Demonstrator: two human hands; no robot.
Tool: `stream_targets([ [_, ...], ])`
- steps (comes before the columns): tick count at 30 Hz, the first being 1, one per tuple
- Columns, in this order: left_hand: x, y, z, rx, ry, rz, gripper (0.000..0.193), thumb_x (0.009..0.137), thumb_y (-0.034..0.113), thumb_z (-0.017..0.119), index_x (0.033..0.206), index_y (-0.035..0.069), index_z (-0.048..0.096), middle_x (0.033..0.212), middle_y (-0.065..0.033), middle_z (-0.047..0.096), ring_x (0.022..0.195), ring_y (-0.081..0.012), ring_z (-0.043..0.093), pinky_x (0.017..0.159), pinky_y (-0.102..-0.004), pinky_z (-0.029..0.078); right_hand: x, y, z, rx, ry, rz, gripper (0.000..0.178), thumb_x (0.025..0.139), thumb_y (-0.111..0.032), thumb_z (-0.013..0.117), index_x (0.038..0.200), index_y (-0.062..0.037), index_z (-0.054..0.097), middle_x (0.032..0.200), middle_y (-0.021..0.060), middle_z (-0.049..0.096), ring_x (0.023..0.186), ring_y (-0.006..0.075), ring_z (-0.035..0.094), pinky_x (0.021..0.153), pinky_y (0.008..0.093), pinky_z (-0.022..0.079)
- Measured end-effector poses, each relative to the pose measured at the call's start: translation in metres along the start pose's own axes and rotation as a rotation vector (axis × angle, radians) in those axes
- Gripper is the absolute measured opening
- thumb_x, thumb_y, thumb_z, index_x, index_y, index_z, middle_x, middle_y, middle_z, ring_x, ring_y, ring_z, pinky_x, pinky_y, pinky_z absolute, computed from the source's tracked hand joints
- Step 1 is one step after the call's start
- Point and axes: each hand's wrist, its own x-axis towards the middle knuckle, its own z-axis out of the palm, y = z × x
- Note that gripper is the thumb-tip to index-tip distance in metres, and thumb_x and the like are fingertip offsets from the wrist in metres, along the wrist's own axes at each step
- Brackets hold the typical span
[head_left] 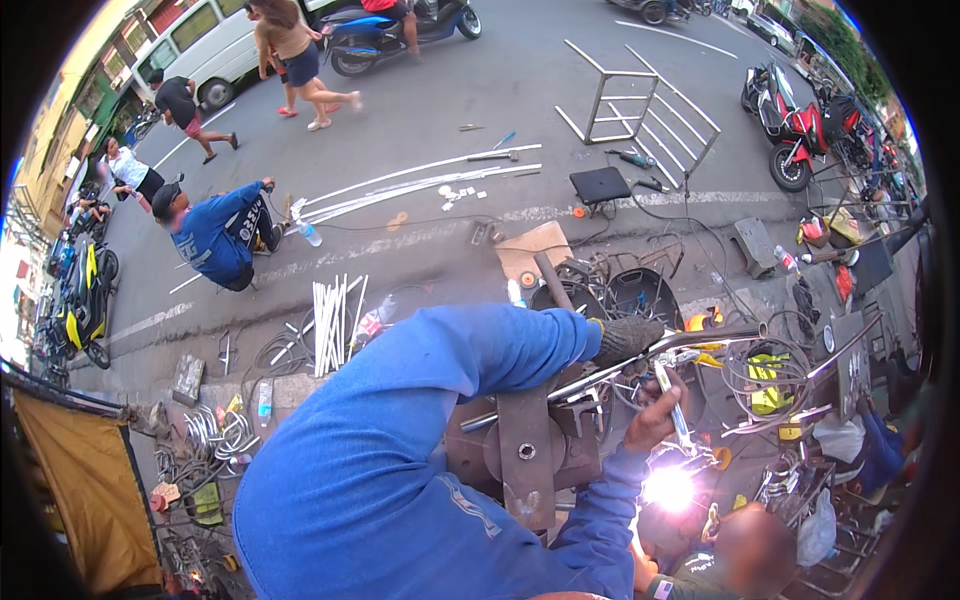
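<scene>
My left hand, in a dark knit glove, is closed around a shiny bent metal tube. This tube lies across a heavy steel bending tool with a flat arm and a bolt hole. Just below the glove, my bare right hand is closed around a slim white pen-like stick, tilted beside the tube. Blue sleeves cover both of my arms, and the left one hides much of the bench. Another person crouches below my right hand, next to a bright welding flash.
A hammer-like handle rises behind the bender. Coiled metal lies at right, and white rods lean at left. A worker in blue sits by long tubes. A metal frame stands on the road, with motorcycles beyond.
</scene>
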Motion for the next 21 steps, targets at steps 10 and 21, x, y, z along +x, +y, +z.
stream_targets([
  [10,0.004,-0.006,0.000,0.160,-0.009,0.316,0.041,0.096,0.031,0.050,0.127,0.005,0.054,0.114,-0.0199,0.064,0.105,-0.0329,0.063,0.091,-0.0417,0.048,0.012,0.017,0.000,-0.023,-0.233,0.118,0.035,0.103,-0.028,0.043,0.103,0.0003,0.063,0.071,0.0048,0.061,0.055,0.0098,0.051,0.052,0.0236,0.041],
  [21,0.019,-0.018,0.006,0.152,0.022,0.183,0.034,0.097,0.024,0.047,0.120,0.002,0.057,0.111,-0.0235,0.063,0.105,-0.0382,0.063,0.088,-0.0433,0.050,0.016,0.042,-0.012,-0.168,-0.214,-0.041,0.034,0.099,-0.023,0.044,0.109,0.0023,0.064,0.079,0.0092,0.063,0.063,0.0131,0.060,0.053,0.0253,0.048],
])
